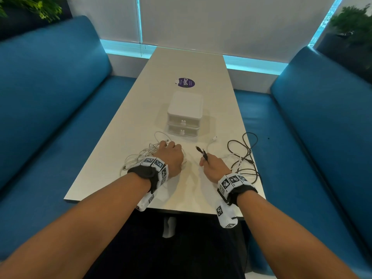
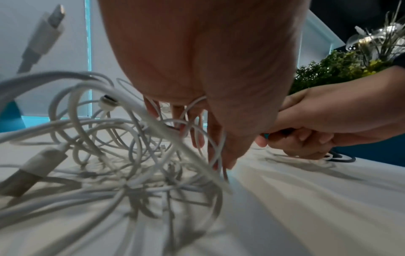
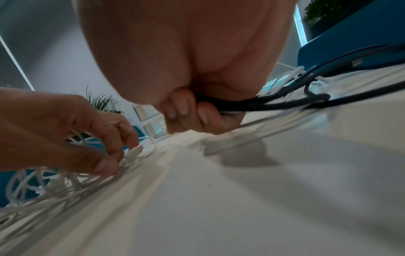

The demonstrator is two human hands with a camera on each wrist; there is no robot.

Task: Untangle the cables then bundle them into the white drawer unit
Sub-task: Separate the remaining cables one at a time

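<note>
Sorting the cable tangle in front of the shut drawer unit

The right hand is fisted round the black cable, plug ends poking out, likely to keep it apart from the rest. The left hand digs curled fingers into the white cables, pinching strands to loosen them. The drawer unit stands just behind on the table. A purple sticker reads "ClayG".

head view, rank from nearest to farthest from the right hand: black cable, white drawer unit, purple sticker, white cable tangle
Measured from the right hand:
1. black cable: held in its grip, plugs poking forward, loops trailing to the right.
2. white cable tangle: to the left, under the left hand.
3. white drawer unit: ahead, at mid table.
4. purple sticker: beyond the unit, farthest.
</note>
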